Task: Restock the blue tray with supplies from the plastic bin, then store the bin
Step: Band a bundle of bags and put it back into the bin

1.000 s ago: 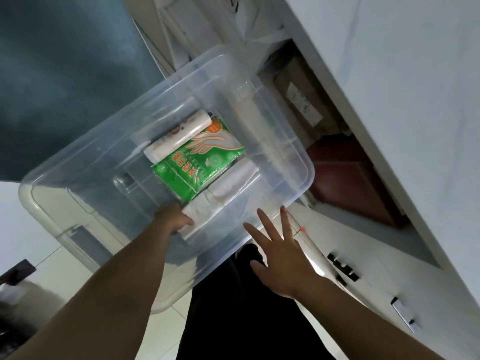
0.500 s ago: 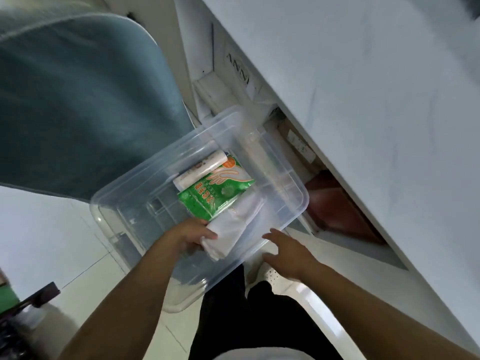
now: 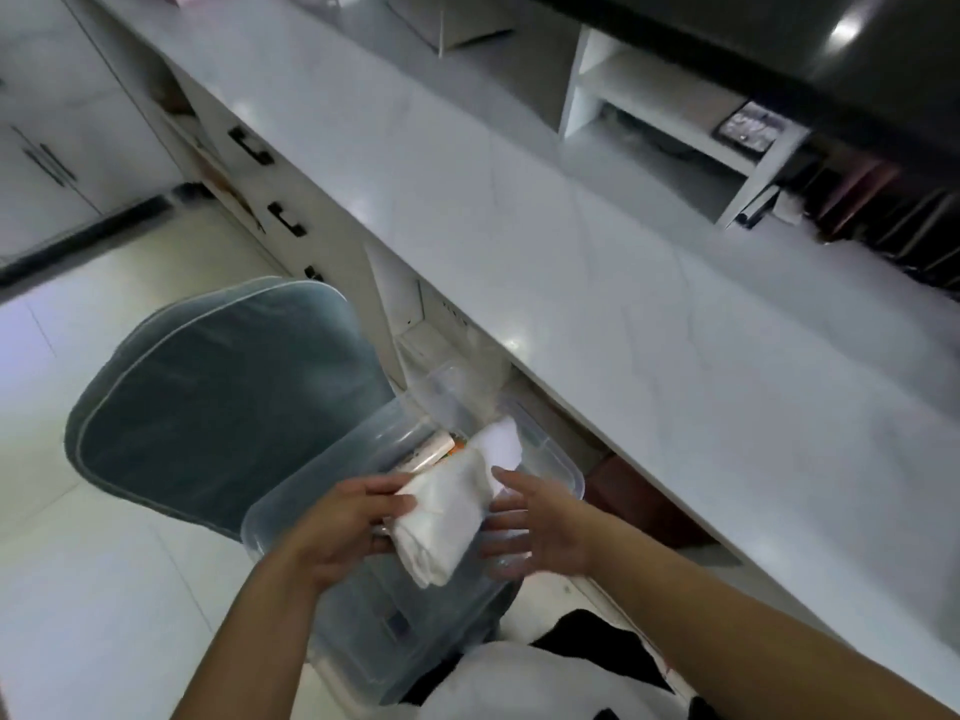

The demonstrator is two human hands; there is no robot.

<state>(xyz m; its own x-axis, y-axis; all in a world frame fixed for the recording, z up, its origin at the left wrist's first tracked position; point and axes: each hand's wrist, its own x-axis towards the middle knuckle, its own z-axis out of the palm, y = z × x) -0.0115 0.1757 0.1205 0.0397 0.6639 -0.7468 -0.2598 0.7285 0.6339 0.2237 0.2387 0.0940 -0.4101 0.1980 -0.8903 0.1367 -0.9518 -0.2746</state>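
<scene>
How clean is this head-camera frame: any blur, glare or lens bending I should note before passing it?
Head view: soft motion blur overall, worst on the left hand and right hand around the white bundle; bright glare spots on the counter; wide-angle bending curves the counter edge and cabinet lines; the clear bin is hazy; upper right is dark.

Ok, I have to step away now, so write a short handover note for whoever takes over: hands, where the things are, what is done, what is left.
Left hand: closed on the white bag roll, held above the clear plastic bin.
Right hand: open, fingers spread beside the roll, holding nothing.
Bin: low beside the teal chair, under the counter edge. Another roll and a packet with an orange patch are inside, mostly hidden.
Blue tray: not in view.
Done: one roll picked from the bin.
Left: put supplies in the blue tray, then store the bin.
</scene>
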